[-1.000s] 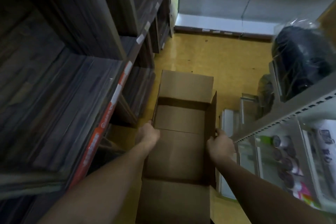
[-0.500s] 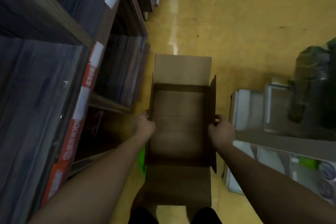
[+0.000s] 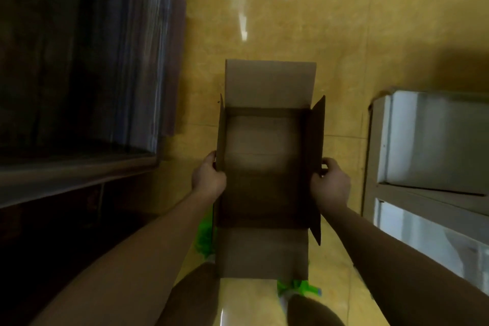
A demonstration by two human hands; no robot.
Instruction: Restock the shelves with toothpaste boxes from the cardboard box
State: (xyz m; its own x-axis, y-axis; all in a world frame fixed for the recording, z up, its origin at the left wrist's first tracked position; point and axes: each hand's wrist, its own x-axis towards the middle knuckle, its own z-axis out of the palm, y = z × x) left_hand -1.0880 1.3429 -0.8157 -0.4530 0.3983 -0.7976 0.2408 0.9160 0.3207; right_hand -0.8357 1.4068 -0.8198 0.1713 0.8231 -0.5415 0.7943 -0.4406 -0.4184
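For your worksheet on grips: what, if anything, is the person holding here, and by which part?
Both hands hold the open cardboard box: the left hand grips its left side wall, the right hand its right side wall, both at the top edge.

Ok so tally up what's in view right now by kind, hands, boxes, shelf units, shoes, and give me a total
Hands: 2, the left hand and right hand, each gripping a side wall of the box.
Cardboard boxes: 1, the open cardboard box; no toothpaste boxes show inside it.
Shelf units: 2, the dark shelf unit and the pale shelf unit.
Green shoes: 2, the left one and the right one.
Total: 7
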